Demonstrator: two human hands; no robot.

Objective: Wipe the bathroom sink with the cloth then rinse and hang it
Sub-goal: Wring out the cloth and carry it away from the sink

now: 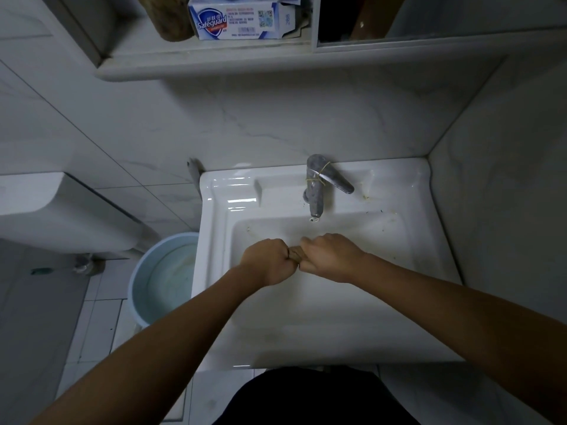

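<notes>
Over the basin of the white sink (214, 228), both hands meet knuckle to knuckle. My left hand (266, 260) and my right hand (331, 256) each grip one end of a brown cloth (295, 254). Only a small twisted bit of the cloth shows between the two fists; the rest is hidden inside them. The chrome tap (316, 191) stands at the back of the sink, with a rubber band round its lever. No water stream is visible under the spout.
A light blue bucket (138, 280) with water stands on the floor left of the sink. A toilet cistern (61, 210) sits further left. Above, a shelf (214, 65) carries a Safeguard soap box (233, 21). A tiled wall closes in on the right.
</notes>
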